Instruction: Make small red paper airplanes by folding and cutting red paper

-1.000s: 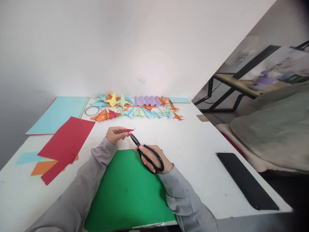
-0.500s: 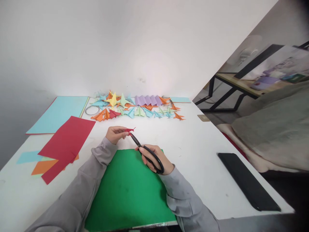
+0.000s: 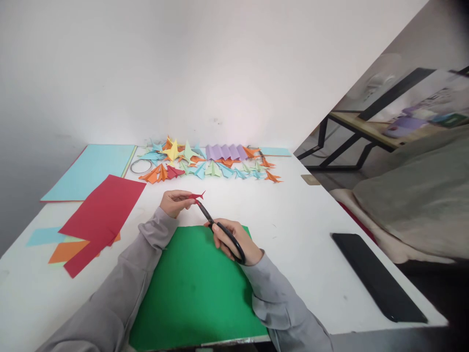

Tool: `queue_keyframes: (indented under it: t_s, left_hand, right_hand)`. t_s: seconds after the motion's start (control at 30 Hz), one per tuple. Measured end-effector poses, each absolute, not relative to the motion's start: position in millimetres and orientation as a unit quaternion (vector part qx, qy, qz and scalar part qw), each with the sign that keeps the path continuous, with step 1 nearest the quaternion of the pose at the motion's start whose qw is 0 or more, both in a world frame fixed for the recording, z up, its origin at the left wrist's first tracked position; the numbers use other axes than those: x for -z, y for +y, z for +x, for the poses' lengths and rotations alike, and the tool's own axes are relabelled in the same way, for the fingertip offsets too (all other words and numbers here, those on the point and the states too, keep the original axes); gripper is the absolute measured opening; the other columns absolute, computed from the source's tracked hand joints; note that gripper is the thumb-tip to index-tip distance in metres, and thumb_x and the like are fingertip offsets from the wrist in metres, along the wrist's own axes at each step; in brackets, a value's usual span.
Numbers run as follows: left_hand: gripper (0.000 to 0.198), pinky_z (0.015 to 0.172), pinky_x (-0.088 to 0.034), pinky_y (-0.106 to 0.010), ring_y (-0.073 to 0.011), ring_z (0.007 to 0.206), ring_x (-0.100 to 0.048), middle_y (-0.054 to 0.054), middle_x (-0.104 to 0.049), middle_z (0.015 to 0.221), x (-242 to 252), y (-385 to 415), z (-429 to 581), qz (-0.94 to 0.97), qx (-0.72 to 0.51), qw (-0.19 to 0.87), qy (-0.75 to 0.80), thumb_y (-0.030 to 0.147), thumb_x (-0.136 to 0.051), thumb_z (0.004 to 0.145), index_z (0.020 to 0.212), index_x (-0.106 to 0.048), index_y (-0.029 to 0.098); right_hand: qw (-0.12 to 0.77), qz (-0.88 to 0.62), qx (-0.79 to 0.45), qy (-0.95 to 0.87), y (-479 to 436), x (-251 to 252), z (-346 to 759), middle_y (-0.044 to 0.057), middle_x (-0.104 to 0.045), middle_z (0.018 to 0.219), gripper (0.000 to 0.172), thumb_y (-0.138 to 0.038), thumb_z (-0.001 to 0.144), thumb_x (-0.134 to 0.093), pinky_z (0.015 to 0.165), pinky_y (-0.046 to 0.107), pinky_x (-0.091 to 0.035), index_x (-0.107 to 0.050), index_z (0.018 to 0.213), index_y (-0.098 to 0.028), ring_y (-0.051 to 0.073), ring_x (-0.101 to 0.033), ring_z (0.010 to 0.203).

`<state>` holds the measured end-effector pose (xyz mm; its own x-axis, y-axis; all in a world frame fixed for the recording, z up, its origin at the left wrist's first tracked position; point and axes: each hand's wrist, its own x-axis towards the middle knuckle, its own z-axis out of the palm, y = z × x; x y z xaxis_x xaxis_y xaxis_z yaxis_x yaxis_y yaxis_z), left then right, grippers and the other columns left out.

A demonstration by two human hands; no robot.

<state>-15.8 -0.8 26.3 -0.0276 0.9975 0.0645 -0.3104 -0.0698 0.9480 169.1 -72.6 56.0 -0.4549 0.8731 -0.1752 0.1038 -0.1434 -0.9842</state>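
Observation:
Between the fingertips of my left hand (image 3: 177,203) is a small folded piece of red paper (image 3: 197,196), its thin forked end pointing right. My right hand (image 3: 237,239) is wrapped round the black handles of a pair of scissors (image 3: 205,213). The blade tips reach up to the underside of the red piece, close to my left fingertips. Whether the blades touch or cut the paper is too small to tell. Below both hands lies a green sheet (image 3: 198,288) at the table's front edge.
Folded paper shapes (image 3: 212,168) in several colours line the back by the wall. Left are light blue sheets (image 3: 91,166), a red sheet (image 3: 104,205) and paper strips (image 3: 69,252). A black flat object (image 3: 377,276) lies right. Beyond the table, a person's foot (image 3: 410,254) shows.
The scissors' handles have drawn closer together and my right hand has tightened slightly. My left hand keeps its hold on the red paper, almost unmoved. The view has shifted a little.

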Motion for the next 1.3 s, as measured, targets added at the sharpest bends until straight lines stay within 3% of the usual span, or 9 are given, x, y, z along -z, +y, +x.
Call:
queue_keyframes:
  t_s: [0.23, 0.57, 1.3]
  left_hand:
    - [0.026, 0.037, -0.033, -0.022, -0.0077, 0.036, -0.045, -0.002, -0.060, 0.043, -21.4, 0.5, -17.2, 0.443, -0.596, 0.545, 0.390, 0.023, -0.082, 0.041, 0.061, -0.070, 0.014]
    - [0.024, 0.038, -0.033, -0.022, -0.0079, 0.037, -0.045, -0.003, -0.063, 0.047, -18.0, 0.8, -20.0, 0.451, -0.586, 0.550, 0.389, 0.022, -0.082, 0.043, 0.063, -0.070, 0.014]
    - [0.022, 0.037, -0.032, -0.021, -0.0071, 0.038, -0.045, -0.002, -0.061, 0.044, -19.9, 0.3, -20.2, 0.450, -0.588, 0.555, 0.380, 0.020, -0.081, 0.044, 0.063, -0.071, 0.015]
  right_hand:
    - [0.309, -0.429, -0.610, -0.591, -73.0, -53.9, 169.1, -0.006, -0.045, 0.047, 0.047, -0.060, 0.075, -0.048, 0.025, 0.017, -0.022, -0.057, 0.086, -0.015, 0.003, -0.032, 0.027]
    - [0.295, -0.438, -0.605, -0.596, -73.9, -56.7, 168.9, -0.006, -0.040, 0.041, 0.050, -0.064, 0.074, -0.046, 0.026, 0.017, -0.021, -0.049, 0.058, -0.017, 0.003, -0.032, 0.025]
    - [0.277, -0.450, -0.622, -0.577, -75.4, -56.5, 168.2, -0.007, -0.039, 0.037, 0.050, -0.062, 0.077, -0.043, 0.024, 0.017, -0.022, -0.044, 0.053, -0.018, 0.003, -0.032, 0.024]
